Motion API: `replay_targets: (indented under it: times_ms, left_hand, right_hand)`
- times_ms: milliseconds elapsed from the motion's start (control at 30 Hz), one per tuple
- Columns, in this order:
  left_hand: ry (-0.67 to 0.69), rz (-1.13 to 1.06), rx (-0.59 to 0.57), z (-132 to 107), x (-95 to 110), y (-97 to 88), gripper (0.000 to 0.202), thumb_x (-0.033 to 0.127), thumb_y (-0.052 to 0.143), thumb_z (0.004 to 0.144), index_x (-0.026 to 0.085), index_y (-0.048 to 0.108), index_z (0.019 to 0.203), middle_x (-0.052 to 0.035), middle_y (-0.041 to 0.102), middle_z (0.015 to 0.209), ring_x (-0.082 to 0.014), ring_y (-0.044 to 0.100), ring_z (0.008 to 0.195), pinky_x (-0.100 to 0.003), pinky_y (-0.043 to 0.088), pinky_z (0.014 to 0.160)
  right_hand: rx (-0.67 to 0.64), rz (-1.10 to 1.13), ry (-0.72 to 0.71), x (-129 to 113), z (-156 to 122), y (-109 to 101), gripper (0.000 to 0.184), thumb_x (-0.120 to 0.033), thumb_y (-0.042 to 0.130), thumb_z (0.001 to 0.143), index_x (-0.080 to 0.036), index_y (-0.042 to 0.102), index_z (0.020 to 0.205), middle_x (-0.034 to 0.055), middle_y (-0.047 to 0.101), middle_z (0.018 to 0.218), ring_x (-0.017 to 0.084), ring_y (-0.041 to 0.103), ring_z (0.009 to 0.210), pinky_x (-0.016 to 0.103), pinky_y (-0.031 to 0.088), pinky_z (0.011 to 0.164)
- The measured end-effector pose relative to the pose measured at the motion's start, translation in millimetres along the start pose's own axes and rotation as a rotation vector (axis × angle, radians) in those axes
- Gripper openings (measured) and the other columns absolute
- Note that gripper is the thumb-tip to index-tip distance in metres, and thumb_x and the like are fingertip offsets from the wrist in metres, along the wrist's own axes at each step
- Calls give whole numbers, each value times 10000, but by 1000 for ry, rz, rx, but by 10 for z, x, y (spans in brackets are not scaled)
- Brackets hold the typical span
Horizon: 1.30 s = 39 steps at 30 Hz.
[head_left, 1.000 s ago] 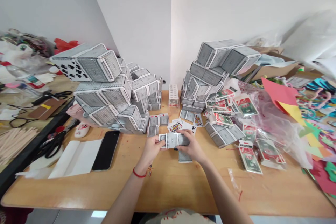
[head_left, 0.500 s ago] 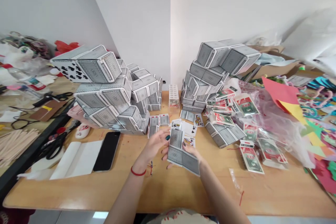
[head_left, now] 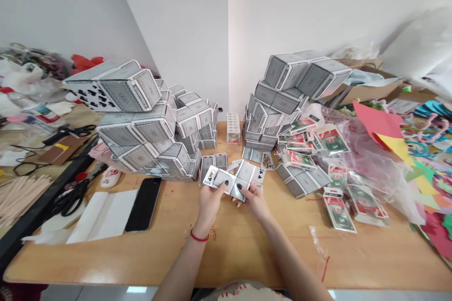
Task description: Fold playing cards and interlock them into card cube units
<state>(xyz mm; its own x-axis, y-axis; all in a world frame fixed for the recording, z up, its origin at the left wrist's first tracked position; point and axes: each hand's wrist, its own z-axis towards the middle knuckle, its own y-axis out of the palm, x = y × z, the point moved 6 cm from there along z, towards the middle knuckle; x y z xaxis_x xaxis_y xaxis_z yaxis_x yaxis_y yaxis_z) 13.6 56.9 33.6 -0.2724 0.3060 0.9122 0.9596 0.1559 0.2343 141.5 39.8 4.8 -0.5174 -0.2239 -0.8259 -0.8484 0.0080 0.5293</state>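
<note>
Both my left hand (head_left: 211,208) and my right hand (head_left: 254,201) grip a spread of grey-backed playing cards (head_left: 229,179) above the wooden table (head_left: 247,256). A face card shows at the spread's left end, under my left thumb. A red cord circles my left wrist. Loose playing cards (head_left: 247,168) lie just beyond my hands, some face up, and a club court card (head_left: 267,161) lies among them. Part of the loose pile is hidden behind the held cards.
Tall stacks of grey card boxes (head_left: 141,127) rise at the left, with more (head_left: 282,89) at the right. A plastic bag (head_left: 367,160) and red-and-green card packs (head_left: 337,211) lie right. A black phone (head_left: 144,204), scissors (head_left: 70,200) and white paper (head_left: 100,216) lie left.
The cards have dropped from a tilted, lifted hold to a lower, flatter spread between my hands. My hands have drawn closer together and moved up the picture, and the view has shifted slightly.
</note>
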Motion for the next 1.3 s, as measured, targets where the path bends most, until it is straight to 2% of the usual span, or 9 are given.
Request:
replay_targets:
  times_ms: [100,300,400,533,767,1033,1133,1200,1300]
  left_hand:
    - [-59,-87,-28,-42,-57,18,413,239,699,554,150,568,936,-67,651,946,-208,615,835,-302,509,685]
    - [-44,-185,-55,-39,-46,-18,401,229,721,539,160,576,907,-50,655,912,-191,620,802,-303,503,685]
    - [-8,-207,0,-10,4,-119,419,236,703,577,171,564,967,-43,654,896,-173,618,799,-267,490,675]
    - [33,-237,-66,10,91,-116,481,255,656,644,170,512,1096,-74,655,925,-191,609,865,-282,472,723]
    - [33,-294,-65,41,67,-111,271,234,628,663,161,560,914,-36,669,840,-186,624,803,-277,465,700]
    - [53,-278,-58,38,102,-110,238,261,617,656,173,558,868,-12,669,793,-175,632,755,-262,463,664]
    - [78,-246,-31,50,133,-102,226,334,560,698,163,565,847,-28,673,780,-178,634,732,-265,466,644]
    - [101,-208,2,61,151,-100,263,392,505,728,157,577,823,-40,677,772,-180,635,715,-270,467,634]
    - [127,-131,19,69,157,-81,302,420,484,737,159,600,836,-48,681,785,-183,637,712,-274,469,636]
  right_hand:
    - [-16,-12,-36,27,35,-2,272,-348,638,690,-170,541,871,32,639,729,138,592,504,218,459,386]
    - [-21,-36,-37,46,41,-18,300,-388,625,696,-166,498,854,13,612,688,126,580,487,196,440,354]
    - [-51,-95,-45,18,18,22,309,-404,604,712,-177,469,871,-10,583,664,113,560,466,193,438,338]
    - [-100,-124,-29,-20,-31,110,309,-430,564,740,-190,434,886,-47,526,586,93,514,417,179,413,305]
    - [-174,-67,2,-92,-115,252,304,-436,555,751,-201,424,892,-45,517,620,68,475,380,161,374,290]
    - [-158,-65,-10,-119,-115,295,297,-435,548,758,-194,431,887,-50,517,601,59,465,362,153,362,294]
    - [-147,-71,-38,-119,-125,297,257,-411,519,786,-189,428,879,-63,504,557,62,473,361,151,380,299]
    - [-131,-63,-37,-116,-134,302,263,-402,521,786,-192,419,908,-46,541,604,74,506,389,166,417,307]
    - [-73,-49,-35,-139,-144,312,344,-395,575,741,-202,401,967,21,603,832,108,581,491,214,489,340]
